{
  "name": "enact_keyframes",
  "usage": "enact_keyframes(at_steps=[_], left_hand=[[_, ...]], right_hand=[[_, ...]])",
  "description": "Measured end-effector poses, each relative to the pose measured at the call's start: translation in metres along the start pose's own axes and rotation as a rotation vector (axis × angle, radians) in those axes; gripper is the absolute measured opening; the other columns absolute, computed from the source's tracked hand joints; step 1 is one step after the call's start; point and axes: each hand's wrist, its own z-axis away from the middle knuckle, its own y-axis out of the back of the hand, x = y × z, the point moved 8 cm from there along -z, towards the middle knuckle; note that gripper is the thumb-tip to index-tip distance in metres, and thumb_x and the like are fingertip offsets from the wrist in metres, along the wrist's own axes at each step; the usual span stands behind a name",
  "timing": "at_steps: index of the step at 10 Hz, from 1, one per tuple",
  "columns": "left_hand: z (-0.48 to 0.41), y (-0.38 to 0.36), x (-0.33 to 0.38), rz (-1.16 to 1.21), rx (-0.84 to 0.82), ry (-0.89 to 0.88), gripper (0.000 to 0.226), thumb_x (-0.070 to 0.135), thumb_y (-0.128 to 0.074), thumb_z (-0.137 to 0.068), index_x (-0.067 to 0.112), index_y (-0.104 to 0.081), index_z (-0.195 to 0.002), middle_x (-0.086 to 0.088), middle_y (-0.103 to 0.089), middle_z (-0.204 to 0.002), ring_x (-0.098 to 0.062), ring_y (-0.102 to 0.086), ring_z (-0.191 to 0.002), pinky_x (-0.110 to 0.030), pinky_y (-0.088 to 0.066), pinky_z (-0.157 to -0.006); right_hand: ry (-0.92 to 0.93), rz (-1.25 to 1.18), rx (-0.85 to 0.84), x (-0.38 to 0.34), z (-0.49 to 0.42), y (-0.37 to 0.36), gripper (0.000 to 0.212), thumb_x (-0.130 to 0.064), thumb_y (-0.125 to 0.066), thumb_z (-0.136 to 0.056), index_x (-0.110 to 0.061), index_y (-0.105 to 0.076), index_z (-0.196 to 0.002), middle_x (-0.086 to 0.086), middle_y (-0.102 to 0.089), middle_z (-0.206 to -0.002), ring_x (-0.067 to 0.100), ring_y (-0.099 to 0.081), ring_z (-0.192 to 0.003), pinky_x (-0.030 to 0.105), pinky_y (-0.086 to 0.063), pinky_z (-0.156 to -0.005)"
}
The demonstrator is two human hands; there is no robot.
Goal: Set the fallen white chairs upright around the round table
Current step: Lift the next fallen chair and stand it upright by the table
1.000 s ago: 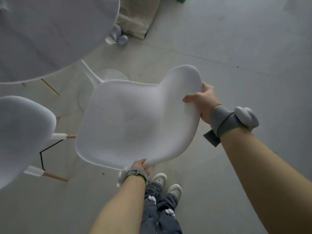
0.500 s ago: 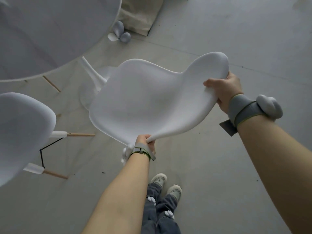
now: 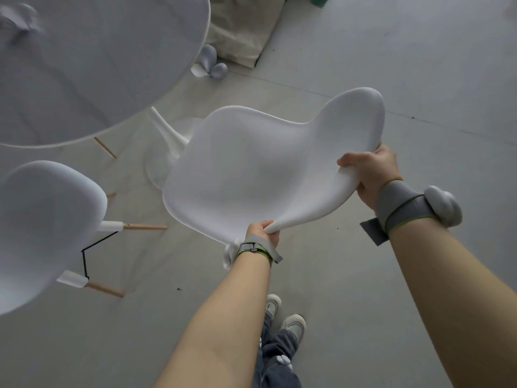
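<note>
Beside the round table [image 3: 92, 68], a white chair [image 3: 263, 175] hangs in both of a person's hands, its seat shell facing up — a second earlier it sat lower and nearer the shoes, and it has since swung toward the table's pedestal. Another chair [image 3: 44, 228] stands at left on wooden legs. The right hand [image 3: 372, 175] grasps the backrest edge, the left hand [image 3: 261, 233] pinches the near rim — setting it down looks close
</note>
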Motion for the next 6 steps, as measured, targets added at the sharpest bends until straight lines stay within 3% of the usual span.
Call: enact_keyframes(at_steps=[1, 2, 3, 4, 5, 6], left_hand=[[-0.03, -0.007, -0.023, 0.506, 0.026, 0.193, 0.036, -0.009, -0.032, -0.095, 0.009, -0.041, -0.066, 0.001, -0.031, -0.068, -0.009, -0.057, -0.1, -0.002, -0.035, -0.065], [-0.036, 0.006, -0.012, 0.237, 0.007, 0.039, 0.033, -0.008, -0.027, -0.096, 0.0, -0.038, -0.067, -0.006, -0.034, -0.073, -0.02, -0.04, -0.071, -0.013, -0.046, -0.035], [-0.031, 0.002, -0.015, 0.478, -0.027, 0.098, 0.032, -0.006, -0.028, -0.097, -0.002, -0.04, -0.068, -0.009, -0.038, -0.073, -0.022, -0.046, -0.078, -0.011, -0.054, -0.063], [-0.022, -0.001, -0.016, 0.464, -0.054, 0.129, 0.027, -0.009, -0.034, -0.093, -0.002, -0.039, -0.067, -0.013, -0.043, -0.077, -0.025, -0.044, -0.061, -0.024, -0.046, -0.028], [0.007, 0.004, 0.0, 0.128, -0.02, 0.104, 0.011, -0.003, -0.043, -0.093, -0.001, -0.042, -0.082, -0.016, -0.038, -0.109, -0.033, -0.055, -0.099, -0.032, -0.054, -0.083], [0.034, 0.0, 0.022, -0.334, -0.041, 0.068, 0.007, 0.005, -0.047, -0.09, 0.008, -0.044, -0.085, -0.011, -0.048, -0.094, -0.028, -0.049, -0.085, -0.032, -0.044, -0.073]], right_hand=[[-0.002, 0.023, -0.016, -0.001, -0.006, 0.002, 0.031, 0.017, -0.052, -0.076, -0.012, -0.053, -0.088, 0.001, -0.055, -0.078, 0.017, -0.054, -0.066, 0.029, -0.048, -0.058], [-0.006, 0.032, -0.023, 0.0, -0.007, 0.0, 0.037, 0.016, -0.052, -0.077, -0.021, -0.048, -0.076, 0.0, -0.053, -0.077, 0.016, -0.052, -0.065, 0.028, -0.047, -0.058], [0.01, 0.066, 0.029, 0.002, -0.006, 0.003, 0.029, 0.012, -0.055, -0.077, -0.016, -0.051, -0.083, 0.0, -0.055, -0.078, 0.02, -0.055, -0.071, 0.034, -0.051, -0.064], [0.099, 0.377, 0.197, -0.004, 0.005, 0.009, 0.051, -0.004, -0.059, -0.078, -0.009, -0.044, -0.128, 0.012, -0.06, -0.117, 0.033, -0.058, -0.109, 0.039, -0.048, -0.097], [0.166, 0.726, 0.165, -0.017, 0.02, 0.003, 0.08, -0.013, -0.054, -0.086, -0.005, -0.007, -0.15, 0.013, -0.023, -0.156, 0.03, -0.03, -0.14, 0.032, -0.026, -0.112], [0.163, 0.958, 0.135, -0.028, 0.022, 0.005, 0.073, -0.017, -0.05, -0.09, 0.0, -0.011, -0.149, 0.018, -0.018, -0.157, 0.033, -0.019, -0.144, 0.037, -0.016, -0.12]])
